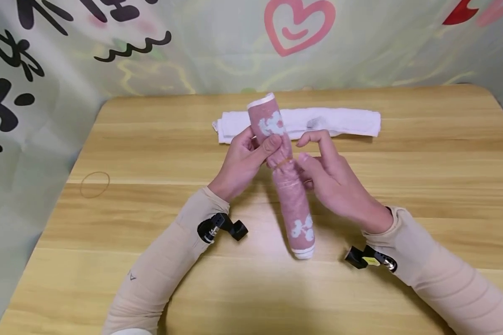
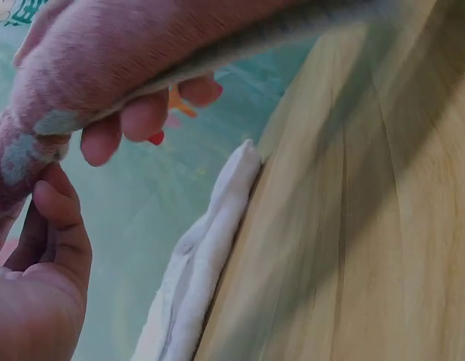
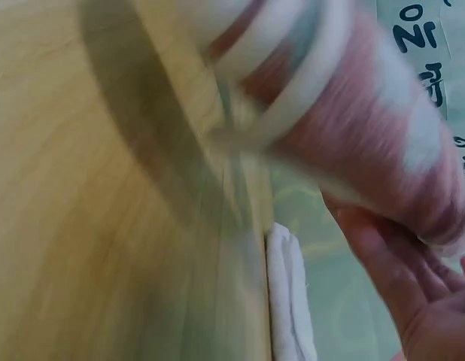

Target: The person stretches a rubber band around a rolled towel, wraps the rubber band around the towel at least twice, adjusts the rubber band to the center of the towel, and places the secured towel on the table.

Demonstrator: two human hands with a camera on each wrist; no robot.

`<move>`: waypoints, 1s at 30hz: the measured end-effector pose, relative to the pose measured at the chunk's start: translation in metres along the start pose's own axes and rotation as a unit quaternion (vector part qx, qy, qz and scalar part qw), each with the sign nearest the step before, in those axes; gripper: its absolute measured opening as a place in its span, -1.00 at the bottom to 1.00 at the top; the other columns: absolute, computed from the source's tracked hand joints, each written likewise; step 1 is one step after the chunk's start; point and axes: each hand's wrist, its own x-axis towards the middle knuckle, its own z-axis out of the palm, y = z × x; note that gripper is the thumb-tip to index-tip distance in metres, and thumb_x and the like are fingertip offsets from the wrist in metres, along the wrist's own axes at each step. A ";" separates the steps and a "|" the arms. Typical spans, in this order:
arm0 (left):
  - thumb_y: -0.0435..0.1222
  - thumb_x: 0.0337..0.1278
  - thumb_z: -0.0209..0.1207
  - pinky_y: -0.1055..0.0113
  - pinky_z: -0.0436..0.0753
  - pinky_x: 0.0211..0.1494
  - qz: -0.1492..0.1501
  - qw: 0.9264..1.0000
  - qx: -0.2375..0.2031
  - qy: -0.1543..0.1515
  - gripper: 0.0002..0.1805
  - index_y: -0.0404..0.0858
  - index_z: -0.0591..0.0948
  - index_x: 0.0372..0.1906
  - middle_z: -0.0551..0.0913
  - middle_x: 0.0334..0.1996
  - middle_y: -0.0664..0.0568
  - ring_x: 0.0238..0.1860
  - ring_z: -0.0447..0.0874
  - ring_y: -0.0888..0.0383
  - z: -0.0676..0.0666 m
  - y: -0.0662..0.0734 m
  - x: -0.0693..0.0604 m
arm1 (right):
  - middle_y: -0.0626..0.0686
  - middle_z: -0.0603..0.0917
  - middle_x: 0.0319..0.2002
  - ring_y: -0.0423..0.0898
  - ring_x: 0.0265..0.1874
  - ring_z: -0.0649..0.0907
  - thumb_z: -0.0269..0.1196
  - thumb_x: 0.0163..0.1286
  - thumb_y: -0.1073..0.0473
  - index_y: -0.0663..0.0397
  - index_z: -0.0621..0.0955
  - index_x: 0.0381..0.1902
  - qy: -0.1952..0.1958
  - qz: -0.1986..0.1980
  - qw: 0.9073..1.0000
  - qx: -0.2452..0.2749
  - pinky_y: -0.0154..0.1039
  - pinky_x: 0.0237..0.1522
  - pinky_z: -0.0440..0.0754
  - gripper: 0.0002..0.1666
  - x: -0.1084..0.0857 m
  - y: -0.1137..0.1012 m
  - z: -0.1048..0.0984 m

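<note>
Grips the pink roll (image 1: 294, 200) with the left hand (image 1: 241, 163), just beyond its middle, with thumb laid across the top and fingers curled round the side and underneath. Holds the right hand (image 1: 339, 184) half spread, just beside the roll's middle, with index finger crooked well away from the thumb and with nothing visibly in its grasp. Cannot tell of any contact between its lower fingers and the roll.

Raises the roll above the middle of the table (image 1: 159, 139), slanting, with far end to the left and near end to the right. Bears an orange-brown band (image 1: 282, 163) around the roll's narrowed waist, with wrinkles on both sides, plus pale patches and white edging toward both ends.

Has a folded white towel (image 1: 343, 122) lying behind, near the far edge, partly hidden by the roll in the head view. Has a loose loop (image 1: 109, 181) lying on the wood, well to the left.

Wears beige sleeves (image 1: 167, 256). Faces a pale curtain (image 1: 218, 56) with a pink heart (image 1: 272, 39) and black writing.
</note>
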 end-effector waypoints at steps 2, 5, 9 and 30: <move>0.26 -0.08 0.26 0.41 0.63 -0.10 0.009 1.000 0.012 -0.003 -0.16 -0.32 0.57 0.15 0.70 -0.15 0.16 -0.15 0.66 0.25 0.001 0.002 0.001 | 0.27 0.78 -0.31 -0.11 -0.39 0.80 -0.05 0.68 0.20 0.14 0.21 0.19 -0.005 -0.035 0.999 -0.008 -0.17 -0.37 0.76 -0.73 0.000 0.000 0.001; 0.27 -0.05 0.24 0.39 0.64 -0.07 0.015 1.000 0.025 -0.002 -0.18 -0.32 0.58 0.12 0.71 -0.15 0.13 -0.14 0.66 0.24 0.001 0.004 0.001 | 0.26 0.80 -0.25 -0.17 -0.35 0.82 0.05 0.61 0.31 0.23 0.22 0.17 -0.009 -0.078 0.997 -0.022 -0.20 -0.38 0.77 -0.69 0.000 0.002 0.001; 0.06 0.33 0.21 0.37 0.64 -0.02 0.016 0.999 0.050 0.005 -0.46 -0.33 0.60 0.09 0.74 -0.15 0.01 -0.16 0.68 0.24 0.003 0.007 0.000 | 0.22 0.83 -0.16 -0.24 -0.29 0.81 0.13 0.55 0.38 0.22 0.36 0.11 -0.009 -0.097 0.994 -0.058 -0.24 -0.36 0.76 -0.74 -0.001 0.004 -0.001; -0.21 0.47 0.21 0.37 0.67 -0.21 -0.007 0.995 0.086 0.046 -0.73 -0.31 0.64 0.06 0.79 -0.22 -0.16 -0.31 0.73 0.25 0.006 0.010 -0.001 | 0.11 0.83 -0.19 -0.21 -0.35 0.75 0.16 0.54 0.37 0.12 0.47 0.00 -0.035 -0.118 0.982 -0.141 -0.31 -0.41 0.69 -0.84 0.003 0.009 -0.004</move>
